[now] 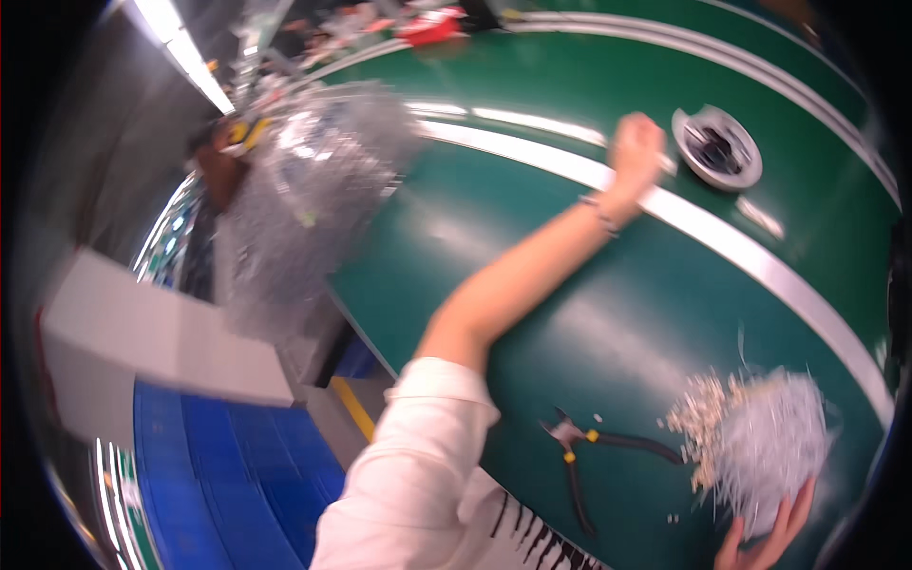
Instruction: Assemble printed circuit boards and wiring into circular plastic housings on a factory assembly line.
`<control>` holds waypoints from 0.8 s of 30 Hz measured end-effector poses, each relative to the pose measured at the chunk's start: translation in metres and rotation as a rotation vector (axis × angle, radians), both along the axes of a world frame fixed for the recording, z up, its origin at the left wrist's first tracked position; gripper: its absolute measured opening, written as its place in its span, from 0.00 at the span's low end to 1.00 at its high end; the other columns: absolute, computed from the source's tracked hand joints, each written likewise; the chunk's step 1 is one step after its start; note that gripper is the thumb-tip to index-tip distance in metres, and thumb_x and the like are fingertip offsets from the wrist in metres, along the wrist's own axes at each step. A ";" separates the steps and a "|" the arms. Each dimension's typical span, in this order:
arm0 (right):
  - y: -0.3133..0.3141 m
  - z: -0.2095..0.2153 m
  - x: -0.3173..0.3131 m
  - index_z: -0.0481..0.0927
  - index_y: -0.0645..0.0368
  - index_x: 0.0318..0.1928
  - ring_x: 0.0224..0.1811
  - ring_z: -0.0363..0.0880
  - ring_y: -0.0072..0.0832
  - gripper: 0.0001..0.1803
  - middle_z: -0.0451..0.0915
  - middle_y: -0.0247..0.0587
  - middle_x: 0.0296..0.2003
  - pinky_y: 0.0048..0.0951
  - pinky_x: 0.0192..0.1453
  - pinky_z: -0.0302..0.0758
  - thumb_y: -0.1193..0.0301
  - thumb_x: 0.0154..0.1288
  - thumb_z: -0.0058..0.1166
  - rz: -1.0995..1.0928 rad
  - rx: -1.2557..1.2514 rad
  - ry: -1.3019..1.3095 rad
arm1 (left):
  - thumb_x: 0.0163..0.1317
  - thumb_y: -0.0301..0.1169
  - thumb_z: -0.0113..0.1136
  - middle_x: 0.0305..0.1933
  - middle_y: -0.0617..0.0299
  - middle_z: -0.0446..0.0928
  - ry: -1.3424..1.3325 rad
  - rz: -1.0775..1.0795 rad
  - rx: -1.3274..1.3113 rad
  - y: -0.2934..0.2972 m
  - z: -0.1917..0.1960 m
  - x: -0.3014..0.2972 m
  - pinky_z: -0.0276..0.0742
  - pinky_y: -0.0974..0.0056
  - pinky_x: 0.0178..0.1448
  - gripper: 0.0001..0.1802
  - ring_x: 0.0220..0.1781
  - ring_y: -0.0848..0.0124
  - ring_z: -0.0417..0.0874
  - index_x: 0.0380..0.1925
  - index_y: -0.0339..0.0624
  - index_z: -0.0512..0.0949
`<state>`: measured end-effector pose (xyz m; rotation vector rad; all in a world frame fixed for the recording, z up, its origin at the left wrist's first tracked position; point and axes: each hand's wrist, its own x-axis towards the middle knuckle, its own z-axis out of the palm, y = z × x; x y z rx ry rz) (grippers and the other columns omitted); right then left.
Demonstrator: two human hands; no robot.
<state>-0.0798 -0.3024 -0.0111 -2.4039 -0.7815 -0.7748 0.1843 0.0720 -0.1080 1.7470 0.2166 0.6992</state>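
My left hand (635,157) reaches over the white rail, its fingers curled closed. A small pale piece shows at its right side, too blurred to name. Just to the right, apart from it, a round white bowl (739,177) with a notched rim holds dark items. My right hand (774,534) is at the lower right, fingers apart, touching the near edge of a heap of clear plastic strips (774,442). Small beige pieces (696,418) lie scattered against that heap. Between my arms lie pliers (568,435) with black-and-yellow handles, spread apart and untouched.
A large clear plastic bag (313,190) bulges over the worktable's left side. The white rail (532,149) divides the green worktable (532,380) from the green conveyor belt (570,71). Blue bins (228,475) and a pale box (161,323) stand at the lower left. A red object (432,28) is far back.
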 end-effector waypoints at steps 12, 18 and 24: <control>-0.022 -0.027 0.012 0.75 0.61 0.42 0.52 0.67 0.50 0.24 0.68 0.58 0.51 0.41 0.54 0.65 0.74 0.37 0.62 0.011 0.056 0.080 | 0.46 0.22 0.61 0.40 0.62 0.74 0.302 -1.033 0.555 -0.087 0.084 -0.163 0.70 0.69 0.42 0.08 0.38 0.72 0.73 0.28 0.39 0.76; -0.022 -0.026 0.011 0.76 0.60 0.42 0.52 0.68 0.47 0.24 0.68 0.55 0.51 0.39 0.54 0.65 0.77 0.37 0.61 0.025 0.066 0.066 | 0.45 0.21 0.60 0.36 0.62 0.74 0.253 -1.005 0.606 -0.103 0.077 -0.173 0.69 0.70 0.36 0.05 0.33 0.72 0.72 0.24 0.37 0.75; -0.025 -0.029 0.015 0.76 0.60 0.40 0.51 0.69 0.45 0.23 0.70 0.52 0.50 0.38 0.53 0.66 0.78 0.36 0.61 0.021 0.071 0.034 | 0.47 0.20 0.58 0.35 0.62 0.73 0.233 -1.028 0.637 -0.117 0.071 -0.175 0.69 0.71 0.34 0.04 0.32 0.72 0.73 0.25 0.37 0.75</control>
